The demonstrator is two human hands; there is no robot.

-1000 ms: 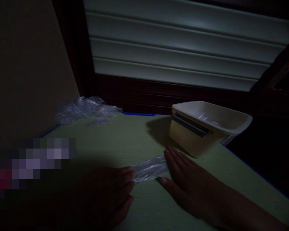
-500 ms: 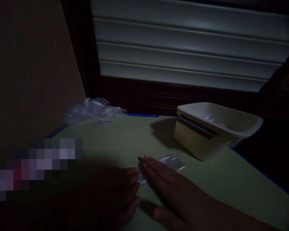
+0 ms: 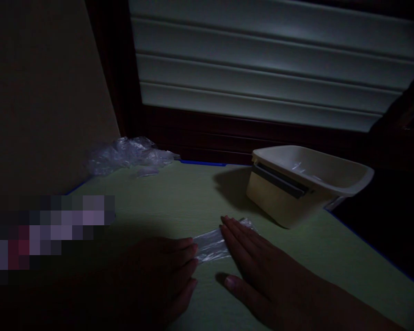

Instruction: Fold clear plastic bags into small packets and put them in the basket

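Observation:
A small clear plastic bag [image 3: 212,245] lies flat on the green tabletop [image 3: 179,202] between my hands. My left hand [image 3: 169,276] rests at the bag's left end, its fingers stretched out and the tips touching the plastic. Across the bag's right part lies my right hand [image 3: 258,262], flat, with fingers extended and the thumb spread apart. A corner of the plastic shows beyond its fingertips. The scene is dark, and much of my left hand is in shadow.
A heap of crumpled clear plastic [image 3: 127,155] lies at the back left. At the right stands a cream-coloured bin [image 3: 279,197] with a dark handle. Behind the table is a slatted shutter [image 3: 255,64]. A blurred-out item [image 3: 62,225] lies at the left.
My right hand has slid to the right along the plastic bag, which now shows more between my hands. My left hand stays at nearly the same place.

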